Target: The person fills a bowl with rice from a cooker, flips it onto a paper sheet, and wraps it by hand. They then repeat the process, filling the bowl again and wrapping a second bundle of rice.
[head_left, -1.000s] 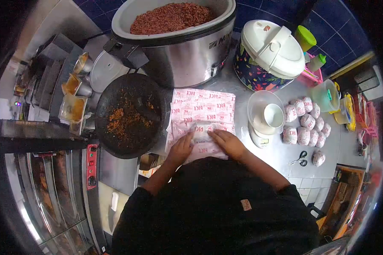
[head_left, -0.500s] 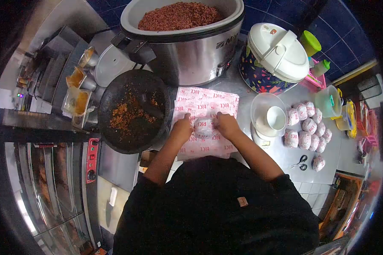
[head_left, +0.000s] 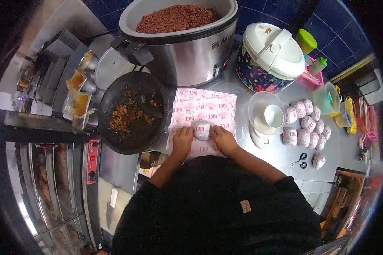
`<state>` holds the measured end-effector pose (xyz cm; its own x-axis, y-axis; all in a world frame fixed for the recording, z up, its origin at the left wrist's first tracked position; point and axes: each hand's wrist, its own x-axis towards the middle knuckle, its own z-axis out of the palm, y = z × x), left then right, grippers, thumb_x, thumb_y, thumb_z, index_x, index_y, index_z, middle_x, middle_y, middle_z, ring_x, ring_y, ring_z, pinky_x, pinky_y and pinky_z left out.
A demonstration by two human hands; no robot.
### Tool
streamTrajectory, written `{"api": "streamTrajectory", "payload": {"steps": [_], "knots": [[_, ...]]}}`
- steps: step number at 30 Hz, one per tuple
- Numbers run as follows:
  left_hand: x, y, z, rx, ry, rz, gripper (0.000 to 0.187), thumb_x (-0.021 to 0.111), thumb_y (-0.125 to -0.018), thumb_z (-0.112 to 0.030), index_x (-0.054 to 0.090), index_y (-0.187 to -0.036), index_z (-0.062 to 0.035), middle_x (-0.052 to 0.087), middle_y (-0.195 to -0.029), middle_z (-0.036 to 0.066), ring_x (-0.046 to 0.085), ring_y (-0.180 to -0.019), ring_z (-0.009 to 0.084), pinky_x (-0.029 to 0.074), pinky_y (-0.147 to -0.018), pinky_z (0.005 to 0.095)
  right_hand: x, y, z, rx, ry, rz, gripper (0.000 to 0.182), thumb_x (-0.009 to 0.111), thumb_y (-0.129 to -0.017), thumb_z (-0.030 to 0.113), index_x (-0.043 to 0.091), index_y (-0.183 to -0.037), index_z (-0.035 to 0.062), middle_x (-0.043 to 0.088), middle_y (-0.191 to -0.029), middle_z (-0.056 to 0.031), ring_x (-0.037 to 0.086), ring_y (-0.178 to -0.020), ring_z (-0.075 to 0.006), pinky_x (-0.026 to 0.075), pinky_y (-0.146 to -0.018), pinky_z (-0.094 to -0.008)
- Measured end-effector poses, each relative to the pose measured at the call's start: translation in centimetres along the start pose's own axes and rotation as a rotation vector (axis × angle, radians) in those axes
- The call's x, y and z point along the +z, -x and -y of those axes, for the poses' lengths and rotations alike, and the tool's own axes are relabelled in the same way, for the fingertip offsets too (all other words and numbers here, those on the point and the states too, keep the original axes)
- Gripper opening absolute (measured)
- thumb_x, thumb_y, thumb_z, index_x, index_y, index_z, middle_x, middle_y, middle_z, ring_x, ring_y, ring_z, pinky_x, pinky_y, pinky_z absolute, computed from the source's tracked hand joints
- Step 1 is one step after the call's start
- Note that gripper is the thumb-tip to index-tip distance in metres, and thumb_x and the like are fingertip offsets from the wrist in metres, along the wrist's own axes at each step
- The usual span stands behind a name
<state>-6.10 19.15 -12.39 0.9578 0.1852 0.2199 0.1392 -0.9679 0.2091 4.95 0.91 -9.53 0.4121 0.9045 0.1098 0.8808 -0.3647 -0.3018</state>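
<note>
Between my two hands sits a rounded bundle (head_left: 202,130) wrapped in paper printed "RICE". It rests on a stack of the same printed paper (head_left: 205,105) on the steel table. My left hand (head_left: 183,139) is at the bundle's left side, fingers closed together around its wrapping. On the other side my right hand (head_left: 222,138) holds the right end of the wrapping with curled fingers. To the left is a black stone mortar (head_left: 115,97) with an orange-brown crumbly mix and a dark pestle (head_left: 151,109).
Several wrapped bundles (head_left: 308,123) stand at the right, near black scissors (head_left: 302,160). A clear bowl with a white cup (head_left: 274,116) sits on a scale. Behind are a large cooker (head_left: 183,59) of reddish rice and a white-lidded container (head_left: 272,55).
Both hands have moved down toward my body, from the upper sides of the bundle to its lower sides. The paper around the bundle is now drawn in closer.
</note>
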Motion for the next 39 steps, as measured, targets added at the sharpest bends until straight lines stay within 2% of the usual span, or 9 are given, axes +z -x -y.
{"api": "streamTrajectory", "payload": {"steps": [5,12,14,15,18,25,30,34,39], "knots": [[-0.7,2.0,-3.2,0.019,0.170,-0.207,0.045,0.060,-0.079,-0.012,0.050,-0.117,0.0099,0.054,-0.105,0.017,0.053,-0.098,0.0324,0.045,-0.085,0.0408,2.6,1.8,0.0,0.021,-0.199,-0.172,0.034,0.054,-0.073,0.003,0.057,-0.105,-0.0068,0.053,-0.106,-0.0190,0.054,-0.096,-0.0333,0.047,-0.087,-0.0393],[-1.0,0.9,-2.5,-0.071,0.295,-0.157,0.028,0.054,-0.083,-0.009,0.053,-0.108,0.0035,0.052,-0.103,0.020,0.052,-0.098,0.0346,0.044,-0.086,0.0417,0.3,-0.7,0.4,-0.056,-0.114,-0.288,0.026,0.051,-0.078,0.005,0.057,-0.101,-0.0075,0.054,-0.099,-0.0190,0.054,-0.094,-0.0329,0.046,-0.085,-0.0384],[-2.1,-0.1,-2.2,-0.517,0.782,0.223,0.021,0.050,-0.085,-0.010,0.053,-0.103,0.0005,0.052,-0.102,0.020,0.052,-0.099,0.0328,0.044,-0.087,0.0399,-2.1,-2.3,1.2,-0.109,0.034,-0.166,0.022,0.052,-0.076,0.005,0.059,-0.094,-0.0044,0.055,-0.095,-0.0173,0.055,-0.092,-0.0322,0.047,-0.084,-0.0372],[0.8,0.3,-1.0,-0.725,1.525,0.064,0.030,0.053,-0.087,-0.026,0.056,-0.105,-0.0024,0.054,-0.108,0.016,0.053,-0.097,0.0293,0.045,-0.085,0.0382,-2.6,-3.0,1.5,-0.094,0.039,-0.174,0.022,0.052,-0.076,0.005,0.059,-0.094,-0.0044,0.055,-0.095,-0.0173,0.055,-0.092,-0.0322,0.047,-0.084,-0.0372],[-7.6,-2.7,-4.2,-1.211,2.277,0.236,0.045,0.049,-0.086,-0.047,0.061,-0.105,-0.0076,0.054,-0.116,0.015,0.055,-0.097,0.0261,0.046,-0.086,0.0381,-4.8,-4.4,3.0,-0.183,0.040,-0.420,0.020,0.057,-0.068,0.012,0.061,-0.084,0.0007,0.055,-0.092,-0.0101,0.055,-0.088,-0.0244,0.047,-0.075,-0.0327],[-8.7,-5.6,-6.2,-0.724,2.506,0.214,0.051,0.048,-0.082,-0.055,0.060,-0.104,-0.0111,0.063,-0.099,0.004,0.059,-0.091,0.0206,0.046,-0.086,0.0355,-11.6,-2.7,5.6,-0.488,0.281,-0.582,0.023,0.056,-0.067,0.016,0.061,-0.085,0.0029,0.057,-0.091,-0.0074,0.055,-0.089,-0.0223,0.047,-0.081,-0.0328],[-11.5,-6.9,-9.8,-0.729,2.474,0.040,0.045,0.050,-0.082,-0.052,0.058,-0.099,-0.0109,0.061,-0.096,0.005,0.057,-0.089,0.0208,0.045,-0.085,0.0355,-12.9,-0.9,7.0,-0.188,0.162,-0.745,0.043,0.057,-0.069,0.014,0.060,-0.108,-0.0030,0.060,-0.106,-0.0139,0.060,-0.094,-0.0275,0.049,-0.086,-0.0339],[-10.6,-8.1,-11.6,-0.896,1.932,-0.299,0.050,0.051,-0.085,-0.049,0.051,-0.110,-0.0054,0.056,-0.102,0.007,0.055,-0.089,0.0198,0.043,-0.084,0.0341,-12.6,1.7,9.1,0.100,-0.512,-0.711,0.066,0.057,-0.071,0.010,0.036,-0.131,-0.0080,0.049,-0.117,-0.0251,0.047,-0.115,-0.0415,0.036,-0.104,-0.0419],[-8.7,-7.3,-16.0,-0.192,1.591,-0.419,0.049,0.038,-0.091,-0.049,0.051,-0.101,-0.0031,0.054,-0.094,0.008,0.054,-0.083,0.0193,0.045,-0.072,0.0327,-15.1,5.0,7.8,0.090,-0.840,-0.831,0.072,0.062,-0.074,0.018,0.029,-0.134,-0.0030,0.033,-0.121,-0.0205,0.034,-0.118,-0.0357,0.027,-0.103,-0.0419]]}}
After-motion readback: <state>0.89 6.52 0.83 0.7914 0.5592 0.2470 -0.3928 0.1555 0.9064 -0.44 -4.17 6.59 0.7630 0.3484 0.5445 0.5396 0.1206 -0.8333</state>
